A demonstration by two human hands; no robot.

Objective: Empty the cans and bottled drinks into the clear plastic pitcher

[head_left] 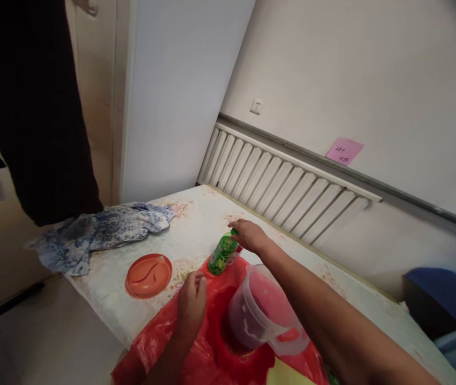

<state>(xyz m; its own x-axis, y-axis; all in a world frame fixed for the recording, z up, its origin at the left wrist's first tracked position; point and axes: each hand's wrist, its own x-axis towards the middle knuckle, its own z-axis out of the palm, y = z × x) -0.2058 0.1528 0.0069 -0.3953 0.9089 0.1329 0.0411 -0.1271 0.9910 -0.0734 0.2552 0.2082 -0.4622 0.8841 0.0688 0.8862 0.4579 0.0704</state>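
Observation:
My right hand (249,236) reaches across and grips a green plastic bottle (220,255) at its cap. The bottle leans a little and has a printed label. My left hand (192,302) is closed in a loose curl over the edge of a red plastic bag (153,342), apart from the bottle. Nothing shows in its fingers. Close to my right forearm, a clear plastic pitcher (248,307) with a handle stands tilted in a red basin (222,347) on the bag. Left of my left hand lies a round orange lid (148,275).
A floral cloth covers the table (207,208). Crumpled blue-and-white fabric (119,230) lies at its left edge, by a person's dark trouser leg (47,117). A white radiator (276,179) runs along the far side. A yellow item (288,374) shows at the bottom.

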